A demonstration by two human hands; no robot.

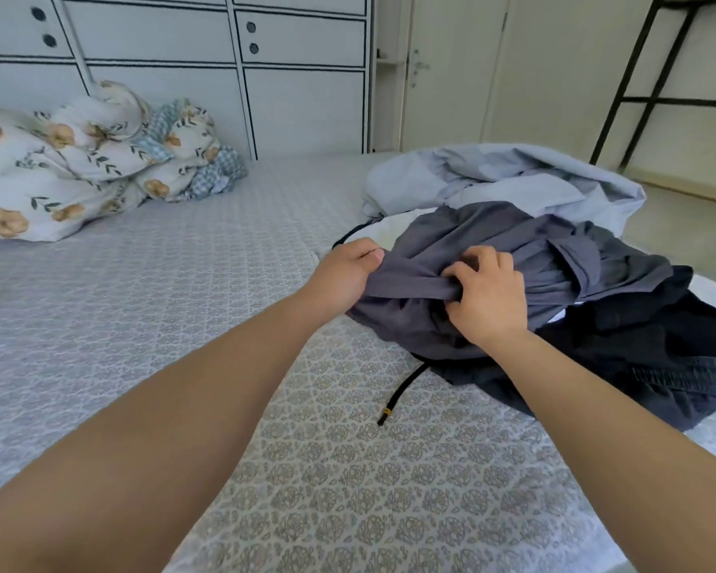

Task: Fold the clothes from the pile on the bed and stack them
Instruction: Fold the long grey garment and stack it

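Both forearms extend over the patterned bed (348,469). Left hand (344,270) and right hand (486,297) grip the grey garment (451,250), fingers clamped on its fabric, atop the clothes pile (596,324).

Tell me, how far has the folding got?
Barely begun: no folded stack shows on the bed. Both the left hand and right hand grip the grey garment atop the pile. The dark clothes and pale blue piece remain unfolded.
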